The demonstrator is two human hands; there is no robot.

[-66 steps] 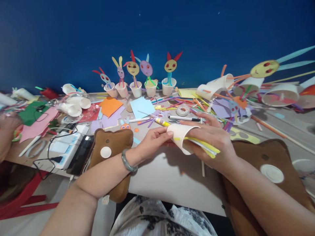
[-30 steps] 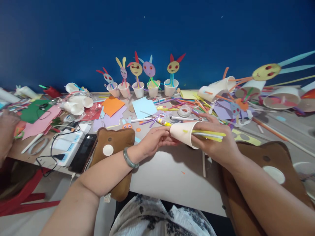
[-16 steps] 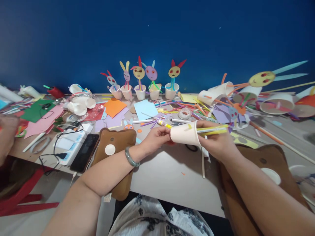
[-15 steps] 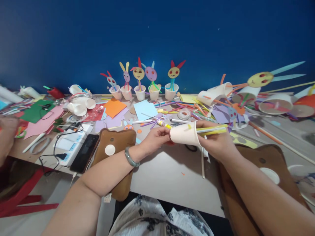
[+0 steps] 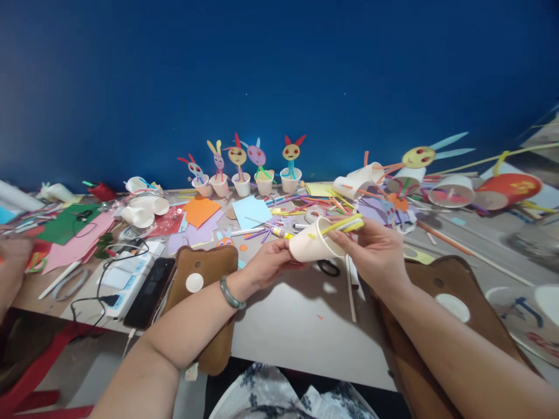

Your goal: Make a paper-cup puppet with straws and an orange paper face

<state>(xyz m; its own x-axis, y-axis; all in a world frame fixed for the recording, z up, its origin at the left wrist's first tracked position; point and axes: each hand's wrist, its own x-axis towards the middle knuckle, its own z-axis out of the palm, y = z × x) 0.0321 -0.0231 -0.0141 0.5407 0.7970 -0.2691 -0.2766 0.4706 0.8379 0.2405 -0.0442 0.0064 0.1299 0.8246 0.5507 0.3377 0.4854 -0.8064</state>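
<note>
The left hand (image 5: pixel 271 263) pinched the base of a paper cup (image 5: pixel 308 245); the right hand (image 5: pixel 376 250) grasped yellow and white stems (image 5: pixel 343 225) protruding from its mouth. The cup hung between the hands above the table (image 5: pixel 297 331), tipped sideways, its long axis running left to right, mouth rightward. Behind, five upright cups (image 5: pixel 291 185) held long-eared figures (image 5: pixel 291 152).

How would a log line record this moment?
left hand: holding paper cup near base; right hand: gripping yellow-white pipe cleaners at mouth; paper cup: tipped sideways
</note>
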